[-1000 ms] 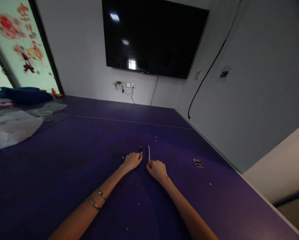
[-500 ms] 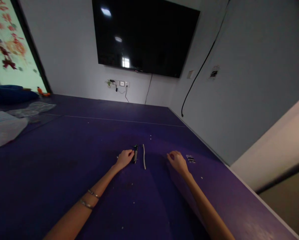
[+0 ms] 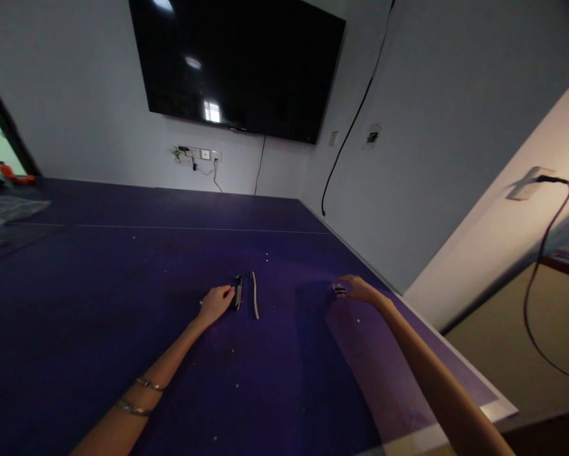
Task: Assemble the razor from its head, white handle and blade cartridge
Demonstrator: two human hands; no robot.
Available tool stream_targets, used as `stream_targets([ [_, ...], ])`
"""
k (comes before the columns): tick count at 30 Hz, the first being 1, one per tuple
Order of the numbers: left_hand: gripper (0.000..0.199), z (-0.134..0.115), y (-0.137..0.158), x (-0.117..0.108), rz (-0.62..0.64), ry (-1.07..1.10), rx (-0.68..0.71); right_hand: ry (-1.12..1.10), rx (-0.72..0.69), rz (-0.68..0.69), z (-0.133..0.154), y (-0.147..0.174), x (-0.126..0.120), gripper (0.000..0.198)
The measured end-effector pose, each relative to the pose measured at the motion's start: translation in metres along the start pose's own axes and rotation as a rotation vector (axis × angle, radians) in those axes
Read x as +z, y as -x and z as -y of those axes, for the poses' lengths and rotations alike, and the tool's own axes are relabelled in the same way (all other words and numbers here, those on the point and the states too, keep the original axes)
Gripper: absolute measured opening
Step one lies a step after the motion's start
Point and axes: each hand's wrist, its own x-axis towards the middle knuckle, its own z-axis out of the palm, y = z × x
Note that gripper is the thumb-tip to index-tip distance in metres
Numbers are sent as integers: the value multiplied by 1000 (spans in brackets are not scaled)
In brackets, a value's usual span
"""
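My left hand (image 3: 217, 303) rests on the purple tabletop with its fingers curled closed. Its fingertips meet a slim dark object with a pale edge (image 3: 238, 295), whose exact kind I cannot make out. Just right of that lies a thin, pale grey, slightly bent strip (image 3: 255, 296), touched by neither hand. Farther right, my right hand (image 3: 359, 289) reaches over a small clear packet with dark pieces (image 3: 338, 290). Its fingers are stretched out and apart at the packet's right side, partly covering it.
Small white bits (image 3: 267, 257) are scattered over the purple table (image 3: 180, 354). Crumpled clear plastic (image 3: 13, 208) and an orange item (image 3: 16, 176) lie at the far left. A black cable (image 3: 346, 139) hangs on the wall by a large screen (image 3: 237, 63). The table's edge runs along the right.
My right hand has moved right to the small packet, its fingers extending. My left hand stays by the slim dark object. The view has turned right.
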Motion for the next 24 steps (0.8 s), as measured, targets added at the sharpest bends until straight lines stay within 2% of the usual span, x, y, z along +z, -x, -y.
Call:
stream_targets([
  [6, 38, 0, 1, 0, 5, -14, 14, -33, -51, 142, 10, -7, 0, 31],
  [16, 38, -5, 3, -1, 10, -25, -15, -68, 28, 125, 17, -14, 0, 39],
  [20, 38, -6, 5, -3, 22, -21, -29, -113, -33, 79, 44, -31, 8, 49],
  [24, 39, -4, 5, -1, -3, -15, 0, -181, -138, 76, 94, -52, 18, 51],
])
